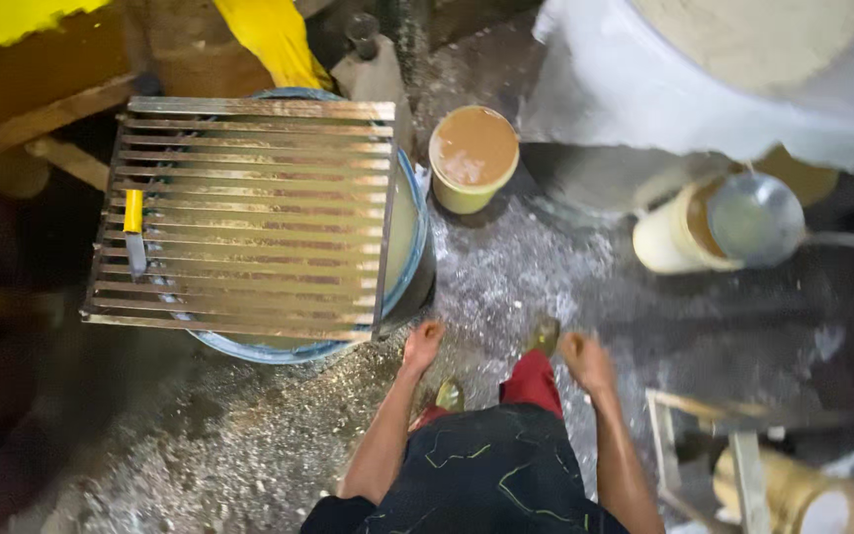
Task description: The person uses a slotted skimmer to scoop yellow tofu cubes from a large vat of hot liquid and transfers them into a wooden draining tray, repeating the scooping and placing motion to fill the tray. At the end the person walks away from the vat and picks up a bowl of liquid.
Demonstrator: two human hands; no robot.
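Head view looks straight down on the person's left hand (423, 344), loosely curled with nothing in it, and the right hand (586, 361), closed into a loose fist and likewise holding nothing; both hang over the wet, speckled floor (516, 277). Just up and to the left of the left hand stands a blue-rimmed tub (409, 252) of pale murky liquid, nearly touching the knuckles. A slatted wooden rack (249, 213) lies flat across its top, the slats running left to right. On the rack's far-left side, well apart from the left hand, rests a yellow-handled knife (134, 232), its long axis crossing the slats, blade pointing toward the person. Ahead, between the two hands, sits a small yellow bucket (472, 158) full of brownish liquid. Beyond the right hand and to its right, a metal bowl (755, 220) sits on a cream container (672, 237).
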